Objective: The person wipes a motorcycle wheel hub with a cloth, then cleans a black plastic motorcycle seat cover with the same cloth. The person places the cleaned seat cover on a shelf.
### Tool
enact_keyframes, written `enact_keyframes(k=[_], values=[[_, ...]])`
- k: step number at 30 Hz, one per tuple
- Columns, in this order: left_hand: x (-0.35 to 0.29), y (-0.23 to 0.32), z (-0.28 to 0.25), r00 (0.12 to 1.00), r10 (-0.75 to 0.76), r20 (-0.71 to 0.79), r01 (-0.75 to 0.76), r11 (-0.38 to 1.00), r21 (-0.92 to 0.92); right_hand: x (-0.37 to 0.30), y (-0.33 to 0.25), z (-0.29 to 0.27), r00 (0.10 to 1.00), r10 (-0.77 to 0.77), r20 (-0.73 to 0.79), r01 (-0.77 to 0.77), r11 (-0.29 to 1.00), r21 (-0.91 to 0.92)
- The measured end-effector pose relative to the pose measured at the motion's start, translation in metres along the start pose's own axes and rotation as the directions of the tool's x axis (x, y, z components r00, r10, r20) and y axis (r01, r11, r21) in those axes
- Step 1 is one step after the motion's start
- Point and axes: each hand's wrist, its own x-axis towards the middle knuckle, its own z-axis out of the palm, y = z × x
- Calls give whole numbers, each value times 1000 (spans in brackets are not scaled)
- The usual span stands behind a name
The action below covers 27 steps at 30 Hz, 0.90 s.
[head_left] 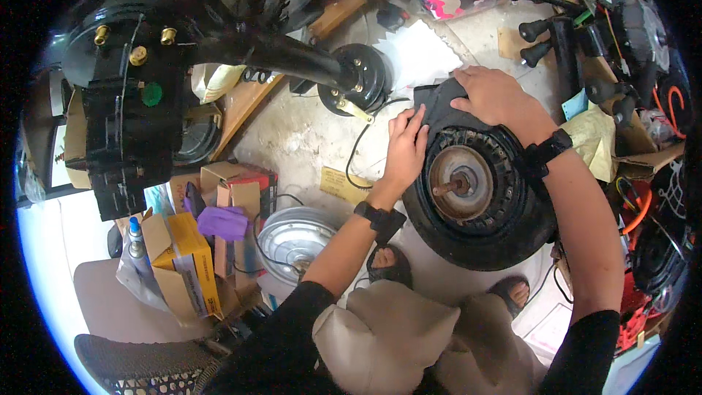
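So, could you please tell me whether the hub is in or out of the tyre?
In: the tyre encircles the rusty hub.

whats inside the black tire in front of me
Inside the black tire sits a rusty round hub, an axle stub sticking out of its middle. The hub's far side is hidden, so whatever lies behind it can't be seen.

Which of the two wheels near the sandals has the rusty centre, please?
The black-tyred wheel beside the left hand does; its centre is rusty brown, whereas the other wheel is silver and has no tyre.
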Motion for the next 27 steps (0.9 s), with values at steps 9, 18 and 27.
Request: enact_keyframes(k=[9, 18, 27], values=[[-53, -26, -15, 992, -21, -128, 23, 1000, 14, 45, -40, 6, 940, -317, 125, 340, 887, -313], [-121, -29, -20, 994, -110, -23, 105, 980, -172, 9, -63, 56, 644, -765, -7, 755, 636, -160], [-173, 5, -41, 952, 21, 306, 15, 994, -113, -34, -161, 188, 983, 133, 127, -156, 970, 189]])
